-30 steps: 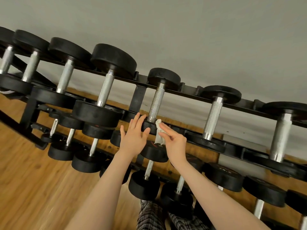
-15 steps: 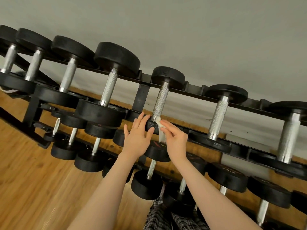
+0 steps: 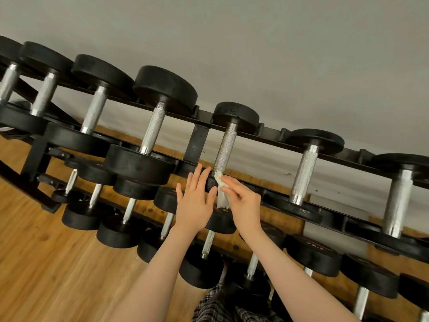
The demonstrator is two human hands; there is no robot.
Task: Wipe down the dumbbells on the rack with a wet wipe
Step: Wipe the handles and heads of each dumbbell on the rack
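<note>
Our right hand pinches the wipe at the dumbbell handle's base on the rack; left hand, fingers straight, steadies the weight. We should wrap and slide upward.

Wipe perhaps nearer the handle.

I see a black tiered rack on a wooden floor. Black dumbbells with knurled steel handles line its top rail on both sides of my left hand, and smaller ones fill the tiers below it.
</note>
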